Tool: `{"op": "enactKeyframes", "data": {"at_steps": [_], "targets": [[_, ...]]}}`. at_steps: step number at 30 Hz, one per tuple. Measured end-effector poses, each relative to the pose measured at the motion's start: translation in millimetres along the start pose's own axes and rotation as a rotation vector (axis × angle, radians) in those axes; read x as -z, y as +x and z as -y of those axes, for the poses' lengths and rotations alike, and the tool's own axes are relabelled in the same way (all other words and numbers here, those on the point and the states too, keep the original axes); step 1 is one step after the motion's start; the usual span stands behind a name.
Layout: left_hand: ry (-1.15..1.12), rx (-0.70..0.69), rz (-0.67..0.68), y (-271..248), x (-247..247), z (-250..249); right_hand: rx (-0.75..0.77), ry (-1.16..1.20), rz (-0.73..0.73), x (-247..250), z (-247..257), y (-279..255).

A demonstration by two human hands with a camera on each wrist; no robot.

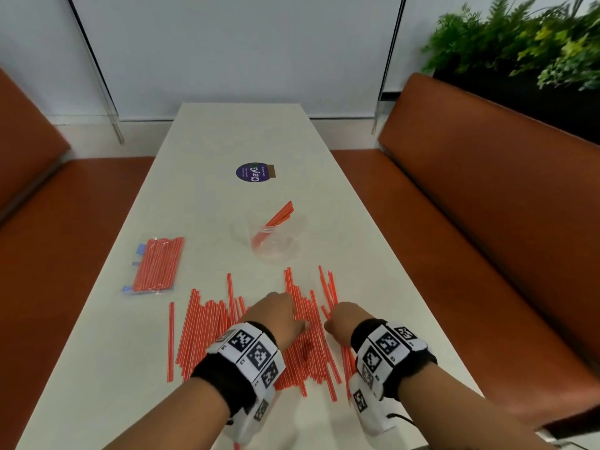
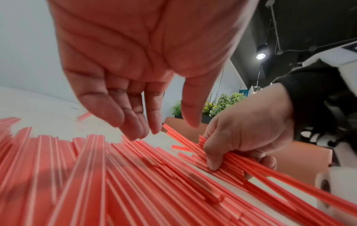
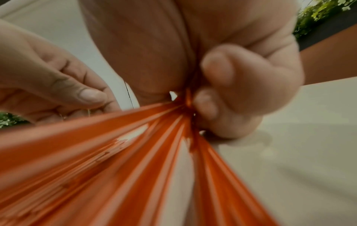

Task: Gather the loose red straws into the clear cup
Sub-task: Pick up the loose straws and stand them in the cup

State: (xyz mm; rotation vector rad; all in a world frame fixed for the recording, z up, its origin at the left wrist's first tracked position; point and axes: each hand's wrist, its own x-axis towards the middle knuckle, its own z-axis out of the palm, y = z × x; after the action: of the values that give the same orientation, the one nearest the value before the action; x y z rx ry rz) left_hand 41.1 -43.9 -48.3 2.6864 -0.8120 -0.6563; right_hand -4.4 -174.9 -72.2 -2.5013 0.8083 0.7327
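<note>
Right hand (image 2: 249, 130) clutches thin red plastic straws (image 1: 207, 329) | left hand (image 2: 135, 61) relaxed, empty | risk: splayed bundle snags clear plastic cup (image 1: 276, 245) at 12 o'clock, tipping it

- From my feed, a long off-white desk (image 1: 207, 177) runs away from me toward a pale far wall (image 1: 233, 50).
- Orange-brown padded benches flank it: one on the left (image 1: 65, 203), one on the right (image 1: 470, 203).
- Behind the right bench I see a dark planter with green, fern-like foliage (image 1: 526, 40).
- A round purple sticker (image 1: 252, 172) lies on the desk's far half.
- The left wrist view shows me a dark ceiling with a lit pendant lamp (image 2: 260, 55).
</note>
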Motion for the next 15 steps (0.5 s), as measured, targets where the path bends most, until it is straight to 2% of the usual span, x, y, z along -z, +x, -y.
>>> {"op": "enactKeyframes", "data": {"at_steps": [9, 15], "targets": [[0.045, 0.145, 0.032, 30.3, 7.2, -12.8, 0.109, 0.535, -0.031, 14.0, -15.4, -6.4], [0.202, 0.156, 0.028, 52.3, 0.4, -17.4, 0.132, 0.986, -0.025, 29.2, -17.6, -21.6]]}}
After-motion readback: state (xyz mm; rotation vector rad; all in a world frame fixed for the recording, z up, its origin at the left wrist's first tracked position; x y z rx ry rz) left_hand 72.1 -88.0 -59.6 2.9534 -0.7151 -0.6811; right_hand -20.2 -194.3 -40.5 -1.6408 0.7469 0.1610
